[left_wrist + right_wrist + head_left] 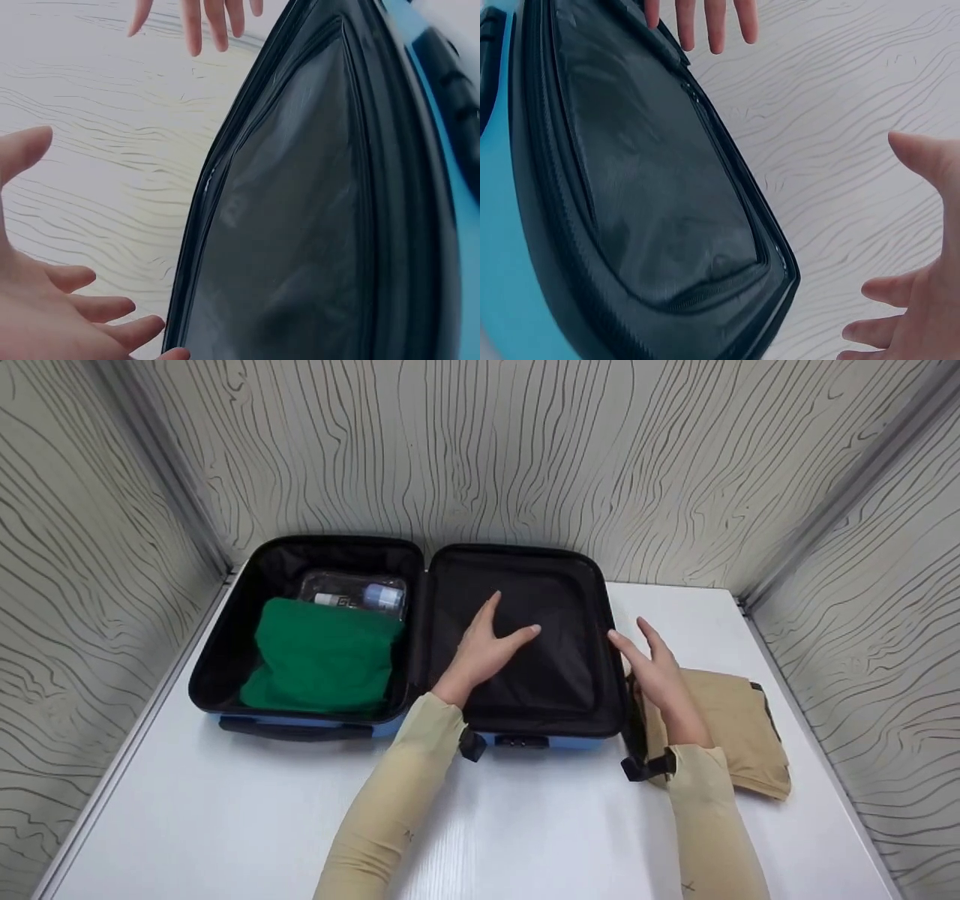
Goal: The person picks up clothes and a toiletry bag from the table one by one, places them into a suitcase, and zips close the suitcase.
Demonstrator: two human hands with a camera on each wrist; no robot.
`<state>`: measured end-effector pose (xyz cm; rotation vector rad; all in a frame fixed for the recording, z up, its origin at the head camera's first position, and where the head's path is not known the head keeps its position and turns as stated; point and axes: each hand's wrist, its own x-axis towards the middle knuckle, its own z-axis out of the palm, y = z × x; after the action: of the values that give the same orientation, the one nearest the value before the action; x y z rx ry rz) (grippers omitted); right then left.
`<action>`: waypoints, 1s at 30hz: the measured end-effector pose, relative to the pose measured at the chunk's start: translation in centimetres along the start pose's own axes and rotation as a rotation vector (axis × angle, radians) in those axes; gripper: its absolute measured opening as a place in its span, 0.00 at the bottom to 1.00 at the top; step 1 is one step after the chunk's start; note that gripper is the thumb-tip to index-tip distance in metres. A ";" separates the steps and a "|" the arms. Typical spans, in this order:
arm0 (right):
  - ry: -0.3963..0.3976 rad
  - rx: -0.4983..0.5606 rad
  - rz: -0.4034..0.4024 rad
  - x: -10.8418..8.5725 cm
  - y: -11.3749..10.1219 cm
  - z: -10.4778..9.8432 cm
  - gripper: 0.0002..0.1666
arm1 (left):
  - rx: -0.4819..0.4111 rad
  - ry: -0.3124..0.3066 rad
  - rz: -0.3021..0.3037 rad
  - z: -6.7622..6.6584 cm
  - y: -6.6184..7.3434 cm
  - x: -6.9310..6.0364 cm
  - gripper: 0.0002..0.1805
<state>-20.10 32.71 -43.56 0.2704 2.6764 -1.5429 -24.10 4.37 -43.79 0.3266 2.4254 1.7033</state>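
An opened suitcase lies flat, its two halves side by side. Above the black-lined right half is my left hand, thumb and fingers spread, holding nothing. My right hand hovers by that half's right edge, fingers apart and likewise holding nothing. Both wrist views show the hands facing each other across the dark lining. Folded green cloth lies in the left half. Behind the cloth sits a clear case with small bottles inside. Beneath my right forearm is a folded tan garment, partly hidden.
The suitcase stands on a white table. Patterned panels enclose the back and both sides, with grey posts in the corners. Something white shows just behind my right fingers, mostly hidden. A black handle projects at the suitcase's front.
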 end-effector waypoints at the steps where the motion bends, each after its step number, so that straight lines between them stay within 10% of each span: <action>1: 0.004 0.002 0.001 0.0 0.2 -0.2 0.56 | -0.009 -0.004 -0.002 0.3 0.0 0.0 0.51; 30: 0.079 0.005 0.122 -1.8 4.9 -4.4 0.59 | -0.100 -0.045 -0.135 9.2 1.0 0.7 0.46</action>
<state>-17.22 38.63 -45.32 0.4952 2.6578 -1.5346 -22.37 13.19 -45.96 0.1809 2.2655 1.7322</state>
